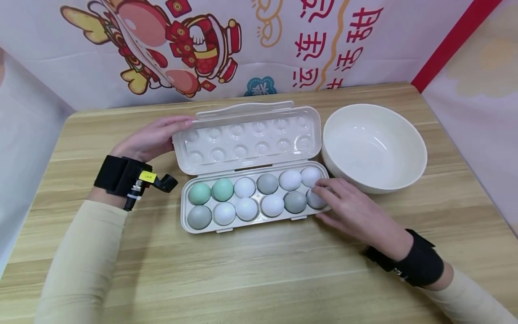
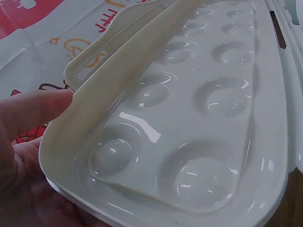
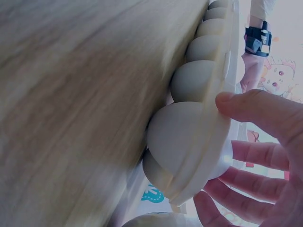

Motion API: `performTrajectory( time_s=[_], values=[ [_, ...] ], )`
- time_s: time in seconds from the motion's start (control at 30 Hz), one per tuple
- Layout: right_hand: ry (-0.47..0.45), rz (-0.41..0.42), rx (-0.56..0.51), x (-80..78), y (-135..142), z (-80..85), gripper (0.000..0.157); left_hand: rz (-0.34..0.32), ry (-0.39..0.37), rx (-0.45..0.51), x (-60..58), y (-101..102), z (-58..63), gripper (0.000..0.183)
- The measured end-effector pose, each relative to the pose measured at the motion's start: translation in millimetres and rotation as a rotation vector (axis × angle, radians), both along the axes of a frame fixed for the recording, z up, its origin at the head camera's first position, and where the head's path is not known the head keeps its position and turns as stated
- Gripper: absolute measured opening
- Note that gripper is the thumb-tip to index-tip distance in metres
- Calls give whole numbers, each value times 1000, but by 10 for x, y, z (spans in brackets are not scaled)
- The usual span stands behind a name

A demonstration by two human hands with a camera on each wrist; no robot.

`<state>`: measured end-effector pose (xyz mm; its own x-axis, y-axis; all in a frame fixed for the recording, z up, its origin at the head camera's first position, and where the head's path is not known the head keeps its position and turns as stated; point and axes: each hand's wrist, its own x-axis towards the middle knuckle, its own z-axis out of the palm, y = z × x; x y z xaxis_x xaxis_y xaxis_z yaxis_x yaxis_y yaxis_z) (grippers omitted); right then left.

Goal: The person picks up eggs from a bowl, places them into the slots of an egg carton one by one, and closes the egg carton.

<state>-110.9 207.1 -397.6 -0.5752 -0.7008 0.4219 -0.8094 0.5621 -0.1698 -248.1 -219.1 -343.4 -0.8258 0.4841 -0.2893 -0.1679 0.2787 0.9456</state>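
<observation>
An open plastic egg box lies on the table, its pale lid (image 1: 247, 140) folded back behind the tray (image 1: 259, 220). Two rows of white, grey and green eggs (image 1: 272, 205) fill the tray. My left hand (image 1: 151, 137) holds the lid's left end; in the left wrist view a fingertip rests on the lid's rim (image 2: 71, 132). At the tray's right end, my right hand (image 1: 356, 207) grips the rim, fingers over the end grey egg (image 1: 315, 200). The right wrist view has the thumb (image 3: 229, 101) against the tray's edge (image 3: 208, 137), other fingers on the opposite side.
A large cream bowl (image 1: 374, 148) stands just right of the egg box, close beside my right hand. Wooden tabletop (image 1: 251, 274) stretches in front of the box. A printed cloth (image 1: 267, 49) hangs behind the table's back edge.
</observation>
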Motion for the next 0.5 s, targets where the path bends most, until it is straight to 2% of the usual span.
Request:
performTrajectory(
  time_s=[0.23,0.5],
  values=[
    [1,-43,-45,24,-16,-9,57,10,13,-7,76,10,87,48],
    [-59,-113,-68,31,-47,-4,67,-11,52,11,148,-19,113,41]
  ],
)
